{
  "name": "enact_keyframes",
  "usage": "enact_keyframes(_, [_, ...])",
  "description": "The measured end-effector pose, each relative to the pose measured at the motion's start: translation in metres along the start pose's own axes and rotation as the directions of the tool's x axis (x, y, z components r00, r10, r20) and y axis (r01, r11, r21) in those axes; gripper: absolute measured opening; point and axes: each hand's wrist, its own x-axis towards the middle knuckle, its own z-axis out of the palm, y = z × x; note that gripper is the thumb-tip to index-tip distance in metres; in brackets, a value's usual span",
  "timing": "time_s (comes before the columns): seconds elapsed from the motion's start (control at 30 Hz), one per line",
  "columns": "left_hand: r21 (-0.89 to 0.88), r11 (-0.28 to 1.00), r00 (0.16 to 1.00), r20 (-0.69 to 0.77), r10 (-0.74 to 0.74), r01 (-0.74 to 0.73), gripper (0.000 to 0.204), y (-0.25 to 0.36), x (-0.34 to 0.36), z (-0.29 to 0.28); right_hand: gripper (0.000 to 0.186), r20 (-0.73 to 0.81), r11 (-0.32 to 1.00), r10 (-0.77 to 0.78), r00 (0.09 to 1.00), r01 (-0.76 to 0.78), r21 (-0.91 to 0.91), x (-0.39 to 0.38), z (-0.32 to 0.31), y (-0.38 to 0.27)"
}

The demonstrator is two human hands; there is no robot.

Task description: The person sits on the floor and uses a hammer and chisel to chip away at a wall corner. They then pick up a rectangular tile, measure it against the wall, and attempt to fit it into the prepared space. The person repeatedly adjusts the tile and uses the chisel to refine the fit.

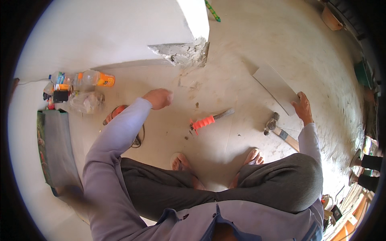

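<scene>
Right hand point(303, 107): fingers closed on the near corner of a grey tile point(276, 86) lying flat on the floor point(241, 44).
Left hand point(159, 98): loosely curled, empty, raised above the floor.
Between hands: chisel point(210, 119) with orange grip.
Near right hand: hammer point(278, 129), wooden handle.
Wall edge: broken wall corner point(183, 53); orange-labelled bottle point(95, 78) and clear bags point(85, 102) just beside it.
</scene>
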Motion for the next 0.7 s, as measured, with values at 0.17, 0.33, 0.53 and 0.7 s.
enact_keyframes(0.17, [0.111,0.992,0.971,0.22,-0.09,0.066,0.026,-0.016,-0.011,0.026,0.034,0.061,0.981,0.099,0.993,-0.108,0.164,-0.01,0.01,0.011])
enact_keyframes(0.33, [0.019,0.997,0.993,0.092,-0.078,0.077,0.03,-0.02,-0.009,0.02,0.034,0.082,0.977,0.12,0.989,-0.133,0.167,-0.005,0.018,0.025])
enact_keyframes(0.53, [-0.026,0.998,0.991,0.122,-0.053,0.056,0.028,-0.017,-0.011,0.016,0.046,-0.019,0.988,0.149,0.989,-0.149,0.032,-0.003,0.034,0.051])
enact_keyframes(0.7, [-0.006,1.0,0.999,0.047,-0.028,0.028,0.026,-0.032,-0.01,0.016,0.05,-0.113,0.977,0.213,0.97,-0.21,0.04,-0.011,0.039,0.038])
